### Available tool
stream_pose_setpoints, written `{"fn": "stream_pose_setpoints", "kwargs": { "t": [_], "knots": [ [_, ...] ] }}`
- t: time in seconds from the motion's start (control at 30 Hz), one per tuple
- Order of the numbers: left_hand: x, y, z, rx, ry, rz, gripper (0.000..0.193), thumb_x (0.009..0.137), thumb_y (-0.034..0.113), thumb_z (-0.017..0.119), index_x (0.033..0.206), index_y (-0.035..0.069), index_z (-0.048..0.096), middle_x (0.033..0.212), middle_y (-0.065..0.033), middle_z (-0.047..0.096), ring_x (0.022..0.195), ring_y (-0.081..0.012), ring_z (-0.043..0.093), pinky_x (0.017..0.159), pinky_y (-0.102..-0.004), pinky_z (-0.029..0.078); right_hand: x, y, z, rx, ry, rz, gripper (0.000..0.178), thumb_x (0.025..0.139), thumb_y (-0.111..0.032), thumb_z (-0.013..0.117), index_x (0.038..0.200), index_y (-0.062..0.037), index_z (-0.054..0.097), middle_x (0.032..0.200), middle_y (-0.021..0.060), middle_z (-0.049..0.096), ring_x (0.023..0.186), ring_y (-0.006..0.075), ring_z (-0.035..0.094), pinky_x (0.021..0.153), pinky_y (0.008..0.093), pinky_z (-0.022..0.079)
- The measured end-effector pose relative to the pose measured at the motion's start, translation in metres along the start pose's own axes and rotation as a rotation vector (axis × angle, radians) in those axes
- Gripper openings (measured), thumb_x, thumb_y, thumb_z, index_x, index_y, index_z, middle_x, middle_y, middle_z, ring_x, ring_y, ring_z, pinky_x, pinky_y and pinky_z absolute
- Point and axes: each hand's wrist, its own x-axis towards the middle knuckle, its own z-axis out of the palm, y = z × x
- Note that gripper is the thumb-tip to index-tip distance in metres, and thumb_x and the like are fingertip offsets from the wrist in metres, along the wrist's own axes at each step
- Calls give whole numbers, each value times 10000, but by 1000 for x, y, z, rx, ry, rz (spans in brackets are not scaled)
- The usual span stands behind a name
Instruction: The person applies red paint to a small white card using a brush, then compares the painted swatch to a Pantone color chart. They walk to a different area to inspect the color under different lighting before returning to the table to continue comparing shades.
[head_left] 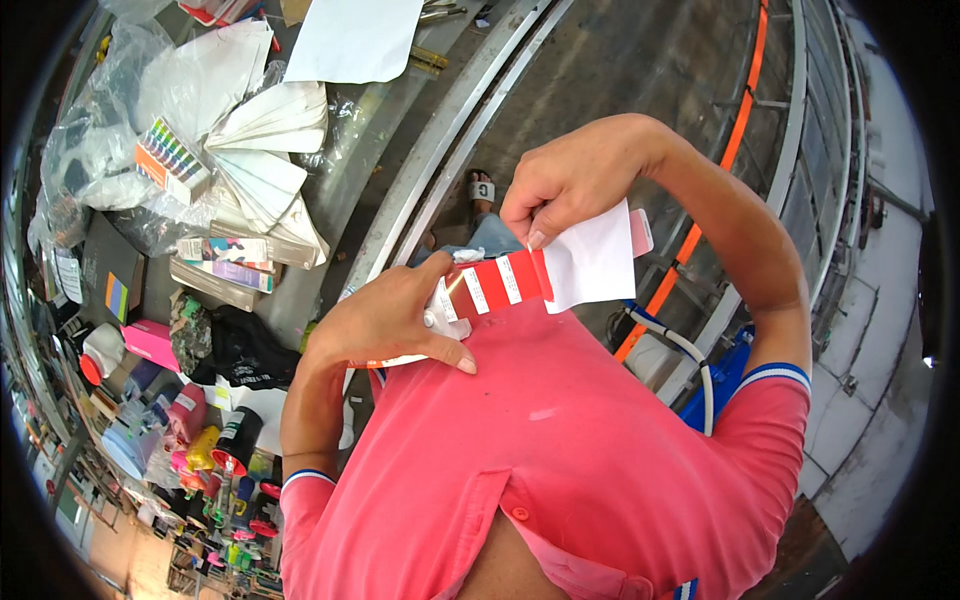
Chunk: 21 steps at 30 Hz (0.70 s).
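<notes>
A red colour swatch strip [485, 287] with white label bands stretches out in front of my chest. My left hand [385, 312] is closed round its left end, where the edges of more swatch strips show below the thumb. A plain white piece of paper [595, 262] lies over the strip's right part, with a pinkish strip end [642, 232] sticking out behind it. Thumb and fingers of my right hand [570, 185] pinch the paper's upper left corner, right at the edge of the red band.
On the left, a grey bench [345, 200] carries a fanned-out stack of swatch sheets [265, 135], clear plastic wrapping [85, 160], small boxes [225, 250] and a black cloth [250, 345]. Several coloured bottles [185, 415] crowd the lower left. An orange rail [690, 240] and metal framing run along the right.
</notes>
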Motion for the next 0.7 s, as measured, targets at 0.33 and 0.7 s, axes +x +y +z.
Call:
{"fn": "stream_pose_setpoints", "kwargs": {
  "t": [0.33,0.7],
  "knots": [
    [53,16,-5,111,-189,228,793,574,445,902,1087,-25,521,822,-214,666,818,-388,659,713,-422,492,-78,-10,52,112,323,133,175,939,-157,580,847,-9,593,679,107,609,633,264,604,569,363,435],
    [108,138,-72,598,-129,729,612,610,244,864,980,-6,445,723,-206,645,749,-400,659,690,-450,494,-168,-102,108,-225,1020,503,145,918,-151,579,875,-17,617,720,118,624,703,283,612,635,387,450]
  ]
}}
